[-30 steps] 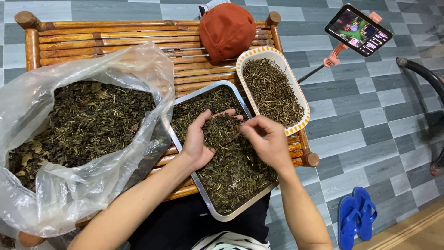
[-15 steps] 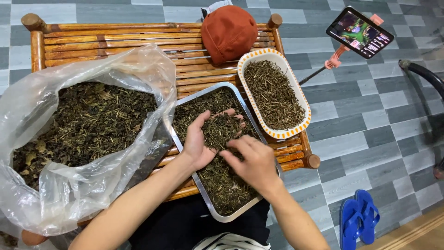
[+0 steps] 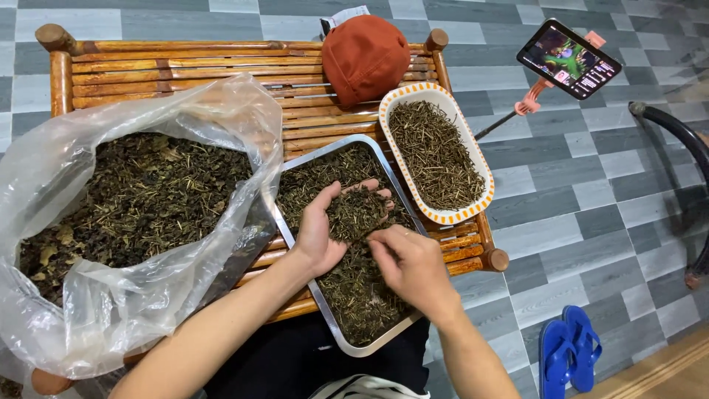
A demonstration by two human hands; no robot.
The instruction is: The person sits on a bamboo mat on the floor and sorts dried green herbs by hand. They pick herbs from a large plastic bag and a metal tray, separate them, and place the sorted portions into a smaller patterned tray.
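Note:
My left hand (image 3: 319, 233) lies palm up over a metal tray (image 3: 330, 325), cupping a heap of dried dark leaves (image 3: 358, 208). My right hand (image 3: 408, 264) hovers just below that heap, fingers bent together and touching the leaves at its edge. The tray is full of the same dried leaves (image 3: 360, 295) and rests on a low bamboo table (image 3: 177, 66). Right of the tray stands an oval white dish with an orange rim (image 3: 484, 210) holding thin dried stems.
A big clear plastic bag (image 3: 133, 295) of dried leaves fills the table's left half. A rust-red cap (image 3: 365, 58) lies at the back. A phone on a stand (image 3: 569, 59) is off to the right over the tiled floor. Blue sandals (image 3: 567, 358) lie at lower right.
My right hand has slid down and left from the tray's right side to just below the left palm. The left hand stays cupped, still holding leaves.

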